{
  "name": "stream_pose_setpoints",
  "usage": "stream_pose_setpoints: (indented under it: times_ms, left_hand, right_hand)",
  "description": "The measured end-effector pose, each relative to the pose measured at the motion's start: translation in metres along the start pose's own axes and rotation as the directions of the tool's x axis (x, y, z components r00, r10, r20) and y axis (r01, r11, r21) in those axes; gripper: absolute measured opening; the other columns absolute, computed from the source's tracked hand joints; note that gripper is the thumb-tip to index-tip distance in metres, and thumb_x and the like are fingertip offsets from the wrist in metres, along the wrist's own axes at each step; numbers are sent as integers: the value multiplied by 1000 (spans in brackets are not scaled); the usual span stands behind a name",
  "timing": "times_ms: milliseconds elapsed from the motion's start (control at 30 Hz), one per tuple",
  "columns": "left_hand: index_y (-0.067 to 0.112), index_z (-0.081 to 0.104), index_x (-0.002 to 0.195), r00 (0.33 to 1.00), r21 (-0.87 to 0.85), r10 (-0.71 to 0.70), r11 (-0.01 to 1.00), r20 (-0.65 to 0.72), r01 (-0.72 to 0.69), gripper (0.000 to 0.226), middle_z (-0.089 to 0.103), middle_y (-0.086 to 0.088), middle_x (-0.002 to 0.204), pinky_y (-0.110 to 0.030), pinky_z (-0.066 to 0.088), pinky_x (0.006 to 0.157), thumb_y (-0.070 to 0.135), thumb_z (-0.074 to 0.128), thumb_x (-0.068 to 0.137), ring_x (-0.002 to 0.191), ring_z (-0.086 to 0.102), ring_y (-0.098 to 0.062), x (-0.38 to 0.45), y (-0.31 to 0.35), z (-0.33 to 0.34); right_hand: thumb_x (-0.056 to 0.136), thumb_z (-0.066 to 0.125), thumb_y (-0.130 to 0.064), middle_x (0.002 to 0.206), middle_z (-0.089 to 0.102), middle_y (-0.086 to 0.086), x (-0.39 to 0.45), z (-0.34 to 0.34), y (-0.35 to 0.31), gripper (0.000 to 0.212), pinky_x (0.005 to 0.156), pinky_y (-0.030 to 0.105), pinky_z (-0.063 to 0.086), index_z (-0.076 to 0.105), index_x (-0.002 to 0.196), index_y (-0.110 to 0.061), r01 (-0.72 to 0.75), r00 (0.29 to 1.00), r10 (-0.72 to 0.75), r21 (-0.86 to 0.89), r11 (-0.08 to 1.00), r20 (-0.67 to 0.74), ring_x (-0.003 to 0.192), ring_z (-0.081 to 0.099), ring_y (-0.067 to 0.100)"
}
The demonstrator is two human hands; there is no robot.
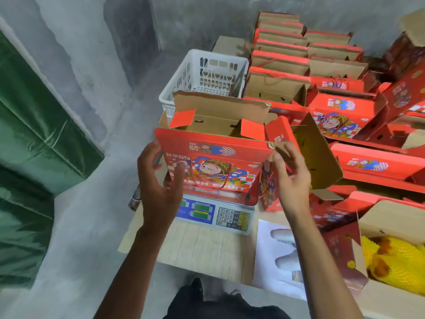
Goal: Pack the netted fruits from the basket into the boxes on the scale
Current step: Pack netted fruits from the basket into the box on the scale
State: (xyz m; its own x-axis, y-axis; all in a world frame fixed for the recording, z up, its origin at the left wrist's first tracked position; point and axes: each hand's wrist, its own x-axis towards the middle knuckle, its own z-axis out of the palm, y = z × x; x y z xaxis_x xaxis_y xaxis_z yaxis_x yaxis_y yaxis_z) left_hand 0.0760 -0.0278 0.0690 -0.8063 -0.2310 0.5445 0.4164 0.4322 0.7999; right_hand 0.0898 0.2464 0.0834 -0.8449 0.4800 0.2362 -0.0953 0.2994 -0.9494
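Observation:
A red printed gift box [213,162] with its top flaps open stands on the blue-and-white scale [216,214]; nothing shows in the part of its brown interior that I can see. My left hand [158,180] is at the box's left edge, fingers loosely spread and touching its front face. My right hand [289,178] hovers just off the box's right edge, fingers relaxed and holding nothing. Behind the box sits a white plastic basket [204,74] that looks empty. Fruits in yellow foam netting [395,263] lie in an open box at the lower right.
Several open red boxes [358,125] crowd the right side and stack toward the back wall. The scale rests on a low wooden board [207,252] with a white sheet [273,256] beside it. Grey concrete floor and a green tarp [34,143] lie to the left.

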Motion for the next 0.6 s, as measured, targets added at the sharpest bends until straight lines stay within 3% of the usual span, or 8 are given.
stream_pose_setpoints:
  times_ms: [67,133,200,267,300,367,500,600]
  left_hand:
    - [22,55,133,978,-72,-191,978,82,197,43,63,12,133,-14,52,92,46,63,98,119,64,-13,-18,-7,-3]
    - [28,60,127,912,-130,-375,908,165,397,35,69,14,126,-26,59,91,51,57,100,113,70,-13,-32,-16,-5]
    - [26,57,134,816,-259,-521,776,250,575,52,69,9,130,-44,56,100,62,54,96,119,68,-17,-40,-23,-11]
    - [26,51,143,702,-410,-633,574,327,709,75,67,3,136,-50,48,109,76,49,87,126,64,-22,-45,-28,-19]
    - [27,49,146,664,-464,-658,493,354,736,74,66,1,138,-53,44,111,75,43,90,128,63,-23,-47,-30,-24]
    - [29,48,149,637,-507,-675,426,372,749,66,64,-1,141,-55,42,113,69,31,98,130,62,-25,-50,-35,-30]
    - [31,49,147,632,-485,-705,450,322,750,62,65,5,140,-54,39,116,65,26,101,131,60,-20,-52,-40,-32]
    - [32,49,148,627,-484,-719,453,298,749,62,64,8,140,-53,39,116,65,25,101,132,59,-18,-52,-40,-33]
  right_hand:
    - [104,60,-18,144,58,-3,-18,1,14,42,108,18,43,54,145,-10,-75,996,78,78,994,-35,131,54,-2]
    - [105,59,-20,145,58,-8,-33,1,27,44,100,8,42,51,148,-12,-104,991,114,121,987,-77,129,52,-10]
    - [106,58,-23,141,59,-20,-47,1,39,46,101,13,46,48,150,-15,-110,984,130,159,981,-119,129,56,-3]
    - [106,57,-29,145,55,-23,-59,1,49,51,104,29,52,42,154,-21,-169,971,204,244,955,-124,129,61,14]
    - [106,55,-31,149,53,-17,-63,1,53,53,105,34,53,39,156,-23,-209,963,247,281,937,-106,127,63,18]
    - [108,51,-33,150,55,-4,-69,1,58,52,105,37,53,36,157,-24,-301,939,339,338,891,-55,122,66,17]
    - [108,47,-40,143,63,5,-68,1,55,49,106,42,48,43,153,-19,-470,826,564,567,677,12,127,63,30]
    - [106,45,-49,141,64,1,-65,1,53,54,110,48,39,47,152,-20,-529,801,595,536,657,61,134,58,29]
